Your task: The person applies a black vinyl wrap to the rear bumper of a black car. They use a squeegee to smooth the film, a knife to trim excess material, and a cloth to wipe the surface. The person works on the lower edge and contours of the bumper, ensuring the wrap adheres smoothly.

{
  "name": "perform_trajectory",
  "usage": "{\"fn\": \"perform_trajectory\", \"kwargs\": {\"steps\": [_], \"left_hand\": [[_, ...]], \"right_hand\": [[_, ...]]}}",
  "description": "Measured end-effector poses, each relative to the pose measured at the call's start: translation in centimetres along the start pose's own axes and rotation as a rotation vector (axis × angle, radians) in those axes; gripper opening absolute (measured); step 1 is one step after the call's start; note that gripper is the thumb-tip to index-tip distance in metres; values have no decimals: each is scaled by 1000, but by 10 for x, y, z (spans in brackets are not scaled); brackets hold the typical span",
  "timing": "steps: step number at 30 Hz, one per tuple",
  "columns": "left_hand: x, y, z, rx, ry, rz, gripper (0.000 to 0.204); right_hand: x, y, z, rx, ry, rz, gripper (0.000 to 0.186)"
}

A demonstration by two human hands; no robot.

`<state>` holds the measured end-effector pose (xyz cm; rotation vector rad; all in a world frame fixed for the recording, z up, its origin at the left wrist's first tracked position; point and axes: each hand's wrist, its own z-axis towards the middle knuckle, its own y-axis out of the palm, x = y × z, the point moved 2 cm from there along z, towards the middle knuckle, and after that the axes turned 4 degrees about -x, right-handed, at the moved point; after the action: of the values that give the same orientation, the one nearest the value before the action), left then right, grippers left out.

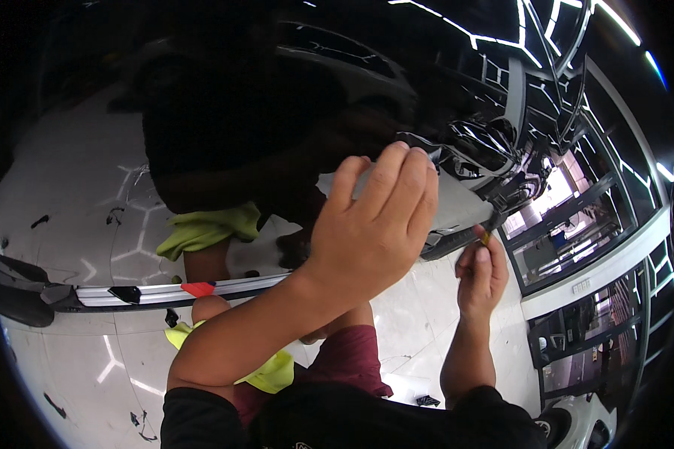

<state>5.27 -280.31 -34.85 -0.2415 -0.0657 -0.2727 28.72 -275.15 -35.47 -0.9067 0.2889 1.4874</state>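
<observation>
A glossy black car body panel [225, 97] fills the upper left and mirrors the floor, my arm and a parked car. My left hand [378, 213] reaches up to it, its fingers bent and pressed together at a dark piece with bright edges [419, 141]. The fingertips hide what they grip, if anything. Lower and to the right, my right hand [483, 280] is closed, pinching a thin small tool [487, 238] with a yellow part between thumb and forefinger. Its exact kind is too small to tell. The right hand is apart from the panel.
A silver sill strip [157, 292] runs along the car's lower edge, with a red piece [198, 288] and a black piece [126, 295] on it. A yellow-green cloth [273, 373] lies by my leg. Dark scraps [55, 405] litter the pale tiled floor [90, 359]. A white car [580, 423] stands lower right.
</observation>
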Motion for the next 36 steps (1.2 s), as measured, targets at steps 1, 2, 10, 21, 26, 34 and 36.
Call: {"fn": "perform_trajectory", "kwargs": {"steps": [1, 2, 10, 21, 26, 34, 36], "left_hand": [[2, -3, 5, 0, -4, -3, 38], [7, -7, 12, 1, -13, 6, 36], [64, -28, 73, 42, 67, 129, 25], [123, -51, 98, -4, 29, 87, 15], [136, -43, 114, -6, 50, 142, 28], [153, -4, 116, 80, -2, 167, 37], [156, -7, 115, -16, -16, 276, 30]], "right_hand": [[-3, 7, 6, 16, -5, -4, 32], [-9, 10, 15, -31, -18, -43, 32], [-42, -28, 27, -63, -47, 82, 32], [-75, -98, 37, -202, -201, -32, 29], [-80, -98, 47, -201, -169, -25, 28], [-35, -92, 52, -175, -328, -40, 40], [-36, -92, 51, -180, -344, -91, 43]]}}
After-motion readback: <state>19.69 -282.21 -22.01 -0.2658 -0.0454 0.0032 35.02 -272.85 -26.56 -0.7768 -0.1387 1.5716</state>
